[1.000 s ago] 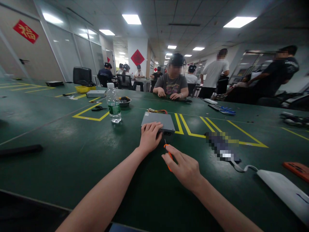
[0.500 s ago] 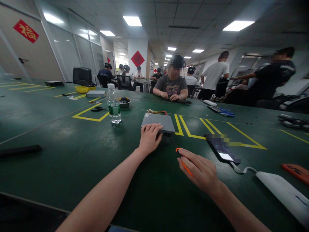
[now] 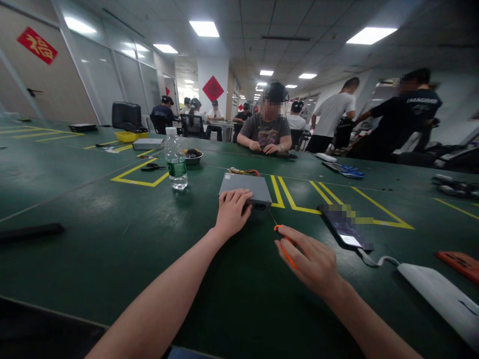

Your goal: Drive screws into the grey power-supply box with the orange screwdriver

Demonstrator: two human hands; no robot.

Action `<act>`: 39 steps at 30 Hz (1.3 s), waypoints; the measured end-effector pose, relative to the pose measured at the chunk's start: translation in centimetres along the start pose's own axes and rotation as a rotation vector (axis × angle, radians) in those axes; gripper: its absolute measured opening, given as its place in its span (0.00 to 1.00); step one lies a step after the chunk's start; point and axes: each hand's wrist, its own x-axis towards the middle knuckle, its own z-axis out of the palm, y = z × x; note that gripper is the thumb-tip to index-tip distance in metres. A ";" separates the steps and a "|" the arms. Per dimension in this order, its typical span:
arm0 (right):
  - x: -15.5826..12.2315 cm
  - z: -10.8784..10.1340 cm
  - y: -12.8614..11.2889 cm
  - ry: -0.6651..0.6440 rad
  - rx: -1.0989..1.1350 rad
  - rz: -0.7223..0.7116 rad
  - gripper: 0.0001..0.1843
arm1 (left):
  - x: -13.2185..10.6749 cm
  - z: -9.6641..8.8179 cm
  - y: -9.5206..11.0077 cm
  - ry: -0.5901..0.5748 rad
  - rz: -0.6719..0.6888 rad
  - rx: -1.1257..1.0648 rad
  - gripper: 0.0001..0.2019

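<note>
A grey metal power supply unit (image 3: pixel 245 186) lies flat on the green table, with coloured wires (image 3: pixel 243 172) coming out at its far side. My left hand (image 3: pixel 234 209) grips its near left edge, fingers laid over the top; the thumb side is partly hidden. My right hand (image 3: pixel 309 257) is closed around the orange handle of a screwdriver (image 3: pixel 288 252). The thin shaft slants up and left toward the unit's near right corner, beside its socket. Whether the tip touches the case I cannot tell.
Left of the unit stands a water bottle (image 3: pixel 175 162), with a metal bowl (image 3: pixel 193 157) behind it. At right lie a phone (image 3: pixel 342 229), a white power bank (image 3: pixel 436 294) and an orange phone (image 3: pixel 458 264). Across the table sits a person (image 3: pixel 265 124).
The screwdriver and my right hand have shifted very slightly, and the shaft's tip end sits a little further right. My left hand and the unit stay put. A person in black at right moved left.
</note>
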 end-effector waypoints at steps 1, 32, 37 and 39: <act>-0.1 0.1 -0.1 -0.012 -0.012 -0.008 0.04 | 0.0 0.0 0.0 0.002 -0.001 0.001 0.14; 0.7 -0.7 -1.5 -0.170 0.287 0.051 0.14 | 0.0 0.0 -0.1 0.001 0.010 0.011 0.14; 0.9 -0.8 -2.0 -0.181 0.408 0.232 0.11 | 0.0 0.0 -0.2 0.005 0.015 0.005 0.14; 0.9 -1.1 -2.1 -0.201 0.450 0.294 0.11 | 0.0 -0.1 -0.2 0.005 0.016 0.002 0.14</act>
